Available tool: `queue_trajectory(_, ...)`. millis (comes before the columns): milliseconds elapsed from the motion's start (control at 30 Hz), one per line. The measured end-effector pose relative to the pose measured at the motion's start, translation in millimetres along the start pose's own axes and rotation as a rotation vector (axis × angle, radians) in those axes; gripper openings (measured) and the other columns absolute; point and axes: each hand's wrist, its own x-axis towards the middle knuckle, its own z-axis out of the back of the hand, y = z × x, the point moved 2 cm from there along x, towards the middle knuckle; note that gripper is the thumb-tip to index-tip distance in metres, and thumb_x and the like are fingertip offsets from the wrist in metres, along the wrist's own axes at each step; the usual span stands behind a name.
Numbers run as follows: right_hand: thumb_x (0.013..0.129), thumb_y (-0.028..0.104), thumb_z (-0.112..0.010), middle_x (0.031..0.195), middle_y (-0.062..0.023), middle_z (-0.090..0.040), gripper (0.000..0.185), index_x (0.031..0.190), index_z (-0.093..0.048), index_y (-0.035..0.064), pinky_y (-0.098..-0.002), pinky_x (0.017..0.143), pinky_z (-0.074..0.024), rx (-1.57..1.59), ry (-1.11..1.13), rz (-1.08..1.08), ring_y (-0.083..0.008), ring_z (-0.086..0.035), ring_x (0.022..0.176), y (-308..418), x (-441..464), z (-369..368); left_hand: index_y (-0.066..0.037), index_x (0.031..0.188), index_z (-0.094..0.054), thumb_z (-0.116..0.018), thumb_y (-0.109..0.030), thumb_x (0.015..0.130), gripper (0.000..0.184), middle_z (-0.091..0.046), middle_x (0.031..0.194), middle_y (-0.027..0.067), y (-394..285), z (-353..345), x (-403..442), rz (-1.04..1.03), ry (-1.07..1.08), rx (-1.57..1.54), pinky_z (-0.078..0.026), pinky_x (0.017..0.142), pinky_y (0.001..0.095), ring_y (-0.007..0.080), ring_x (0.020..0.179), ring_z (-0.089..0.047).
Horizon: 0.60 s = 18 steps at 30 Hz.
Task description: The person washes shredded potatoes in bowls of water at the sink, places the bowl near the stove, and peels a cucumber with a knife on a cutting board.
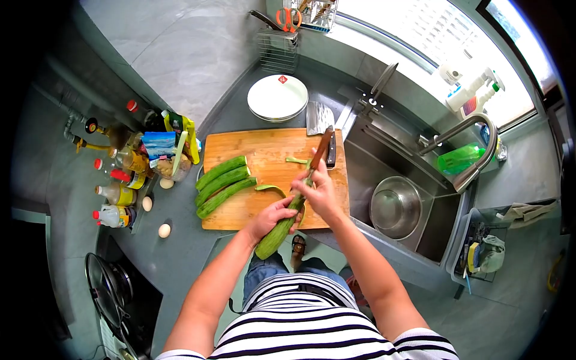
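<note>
My left hand (273,217) is wrapped round the thick end of a long green luffa gourd (276,238), held slantwise over the near edge of the wooden cutting board (264,142). My right hand (320,195) grips a brown-handled peeler (322,149) against the gourd's upper end; its blade is hidden by the fingers. Three more luffa gourds (223,185) lie side by side on the board's left half. A curled strip of peel (271,189) rests near my hands, and a shorter piece of peel (296,160) lies farther up.
A cleaver (320,118) lies at the board's top right corner, below stacked white plates (278,96). On the right, the sink (375,147) holds a steel pot (396,207). Several eggs (164,230) and bottles (119,193) are on the left counter.
</note>
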Motion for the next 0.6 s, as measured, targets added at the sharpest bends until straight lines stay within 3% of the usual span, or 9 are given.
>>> queue_trajectory(33, 0.073, 0.015, -0.076, 0.144, -0.0179, -0.032, 0.018, 0.085, -0.068, 0.0049, -0.0376, 0.101, -0.0344, 0.051, -0.042, -0.04, -0.0251, -0.038, 0.127, -7.3, 7.7, 2.6, -0.006, 0.13, -0.044, -0.052, -0.012, 0.089, 0.042, -0.054, 0.108, 0.0041, -2.8, -4.5, -2.8, -0.004, 0.015, 0.012, -0.053, 0.065, 0.0244, 0.0117, 0.09, -0.055)
queue_trajectory(67, 0.079, 0.012, -0.072, 0.134, -0.0157, -0.046, 0.014, 0.088, -0.065, 0.0041, -0.033, 0.088, -0.045, 0.157, -0.076, -0.104, -0.0198, -0.051, 0.112, -26.6, 16.6, 7.4, -0.006, 0.13, -0.044, -0.052, -0.012, 0.089, 0.043, -0.053, 0.108, 0.0038, -4.6, -7.6, -5.4, -0.007, 0.013, 0.016, -0.053, 0.065, 0.0239, 0.0113, 0.09, -0.055)
queue_trajectory(133, 0.085, 0.011, -0.068, 0.113, -0.0122, -0.061, 0.011, 0.091, -0.062, 0.0042, -0.0277, 0.082, -0.0474, 0.432, -0.037, -0.283, -0.016, -0.059, 0.104, -25.2, 26.7, 15.5, -0.005, 0.131, -0.043, -0.052, -0.011, 0.088, 0.044, -0.053, 0.108, 0.0033, -6.2, -10.8, -11.0, -0.011, 0.004, 0.024, -0.054, 0.064, 0.0228, 0.0105, 0.09, -0.055)
queue_trajectory(167, 0.087, 0.011, -0.066, 0.096, -0.0073, -0.066, 0.008, 0.091, -0.062, 0.0051, -0.0215, 0.068, -0.0482, 0.372, -0.034, -0.249, -0.0097, -0.063, 0.08, -23.0, 29.9, 15.4, -0.005, 0.131, -0.043, -0.052, -0.011, 0.088, 0.044, -0.053, 0.107, 0.003, -6.9, -9.4, -11.3, -0.009, -0.005, 0.026, -0.054, 0.064, 0.0227, 0.0102, 0.09, -0.055)
queue_trajectory(267, 0.086, 0.011, -0.066, 0.085, -0.0045, -0.067, 0.009, 0.091, -0.061, 0.005, -0.0209, 0.063, -0.0471, 0.269, -0.043, -0.324, -0.0078, -0.062, 0.075, -36.1, 35.3, 17.0, -0.005, 0.131, -0.042, -0.052, -0.012, 0.088, 0.045, -0.052, 0.106, 0.0026, -8.1, -4.8, -10.0, -0.003, -0.025, 0.03, -0.054, 0.063, 0.0224, 0.0096, 0.09, -0.054)
queue_trajectory(300, 0.086, 0.009, -0.067, 0.075, -0.0011, -0.064, 0.008, 0.086, -0.061, 0.0039, -0.0206, 0.057, -0.0415, 0.317, -0.11, -0.295, -0.0058, -0.056, 0.064, -36.4, 36.9, 12.9, -0.005, 0.131, -0.042, -0.052, -0.012, 0.088, 0.045, -0.052, 0.105, 0.0025, -9.0, -3.0, -9.0, -0.001, -0.03, 0.034, -0.054, 0.063, 0.0223, 0.0096, 0.09, -0.054)
queue_trajectory(400, 0.086, 0.008, -0.065, 0.075, -0.0021, -0.064, 0.007, 0.087, -0.06, 0.0035, -0.0213, 0.057, -0.0438, 0.281, -0.117, -0.251, -0.0072, -0.059, 0.065, -47.2, 39.0, 8.6, -0.005, 0.131, -0.043, -0.052, -0.012, 0.088, 0.044, -0.052, 0.105, 0.0025, -9.2, 2.0, -11.1, 0.006, -0.062, 0.041, -0.054, 0.062, 0.0226, 0.0095, 0.089, -0.054)
queue_trajectory(500, 0.087, 0.005, -0.063, 0.076, -0.0029, -0.064, 0.007, 0.088, -0.057, 0.0027, -0.0219, 0.056, -0.0467, 0.487, -0.246, -0.24, -0.0091, -0.062, 0.066, -58.9, 38.0, -0.2, -0.005, 0.13, -0.043, -0.051, -0.012, 0.088, 0.044, -0.052, 0.105, 0.0024, -6.8, 2.3, -14.8, 0.023, -0.073, 0.008, -0.054, 0.062, 0.0235, 0.0097, 0.089, -0.054)
queue_trajectory(600, 0.088, 0.004, -0.061, 0.076, -0.0037, -0.063, 0.007, 0.09, -0.055, 0.0022, -0.0222, 0.054, -0.0485, 0.278, -0.198, -0.225, -0.0113, -0.064, 0.065, -68.0, 37.0, -0.8, -0.005, 0.131, -0.042, -0.05, -0.012, 0.089, 0.044, -0.052, 0.105, 0.0027, -2.1, 8.3, -16.6, 0.037, -0.053, -0.006, -0.054, 0.062, 0.0245, 0.0102, 0.089, -0.054)
